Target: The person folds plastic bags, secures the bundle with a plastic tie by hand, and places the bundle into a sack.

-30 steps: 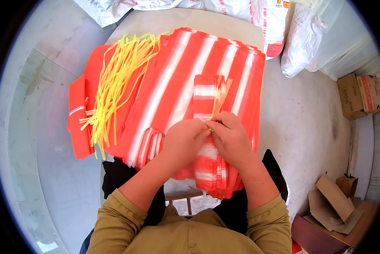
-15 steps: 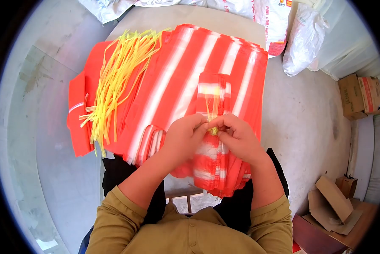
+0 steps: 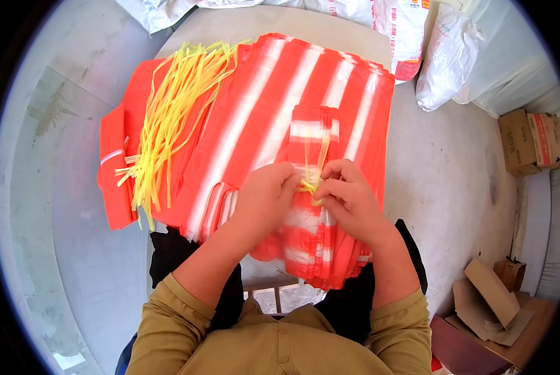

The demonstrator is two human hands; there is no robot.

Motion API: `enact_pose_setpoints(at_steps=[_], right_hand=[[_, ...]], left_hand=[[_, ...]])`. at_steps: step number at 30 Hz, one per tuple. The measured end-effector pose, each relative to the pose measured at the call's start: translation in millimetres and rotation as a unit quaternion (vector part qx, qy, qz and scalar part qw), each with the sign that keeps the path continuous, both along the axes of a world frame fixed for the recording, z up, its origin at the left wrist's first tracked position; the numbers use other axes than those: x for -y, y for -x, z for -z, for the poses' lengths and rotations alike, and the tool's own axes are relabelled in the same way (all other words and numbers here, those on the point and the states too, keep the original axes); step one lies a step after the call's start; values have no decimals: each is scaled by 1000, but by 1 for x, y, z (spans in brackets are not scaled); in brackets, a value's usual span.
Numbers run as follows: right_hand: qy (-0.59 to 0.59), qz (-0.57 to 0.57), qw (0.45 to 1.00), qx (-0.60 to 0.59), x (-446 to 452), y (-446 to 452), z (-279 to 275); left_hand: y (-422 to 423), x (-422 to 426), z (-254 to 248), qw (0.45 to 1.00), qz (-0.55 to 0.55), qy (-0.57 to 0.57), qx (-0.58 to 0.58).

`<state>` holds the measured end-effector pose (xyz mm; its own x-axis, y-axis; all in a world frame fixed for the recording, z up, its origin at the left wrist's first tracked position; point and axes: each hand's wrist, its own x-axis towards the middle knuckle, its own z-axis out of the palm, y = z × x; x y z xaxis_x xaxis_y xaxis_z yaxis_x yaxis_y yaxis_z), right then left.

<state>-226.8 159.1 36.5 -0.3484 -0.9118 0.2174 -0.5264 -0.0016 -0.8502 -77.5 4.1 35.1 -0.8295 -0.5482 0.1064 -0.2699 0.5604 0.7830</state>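
A folded bundle of red-and-white striped plastic bags (image 3: 309, 231) lies lengthwise before me, on top of a wide stack of the same striped bags (image 3: 245, 119). Around its middle runs a yellow plastic tie strip (image 3: 308, 185), crossed where my hands meet. My left hand (image 3: 268, 195) pinches the strip from the left side, fingers closed. From the right, my right hand (image 3: 348, 199) pinches the strip between thumb and fingers. The strip's loose ends point up over the bundle's far half. My fingers partly hide the crossing.
A bunch of loose yellow strips (image 3: 173, 125) lies on the stack's left part, beside a folded red piece (image 3: 114, 169). White sacks (image 3: 451, 56) stand beyond the table (image 3: 442, 162). Cardboard boxes (image 3: 533, 142) are at the right, with an opened carton (image 3: 489, 306) lower down.
My hands have drawn slightly apart at the strip. The yellow crossing between them shows more openly, and the upper strip end has shifted right.
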Motion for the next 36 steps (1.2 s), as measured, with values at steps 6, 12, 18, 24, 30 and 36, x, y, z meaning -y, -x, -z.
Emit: enact_pose_setpoints(at_steps=[6,12,18,24,30,36], right_hand=[[-37,-49,998,-11,-13,12,-2],[-128,95,987,24,-13,7,-19],[-226,103,968,-26,-7,-5,-34],[0,-27,948,316,-12,-25,-45],[29,180,981,70,5,-16,-19],[-63,148,918,363,6,-20,-26]], left_hand=[[2,6,10,984,-18,177,16],[-6,6,-22,993,-76,18,89],[-24,-8,-16,996,34,75,38],[-36,2,-30,939,3,-335,80],[-36,-6,-19,755,-17,-652,-64],[-24,-14,-20,731,-59,-680,-11]])
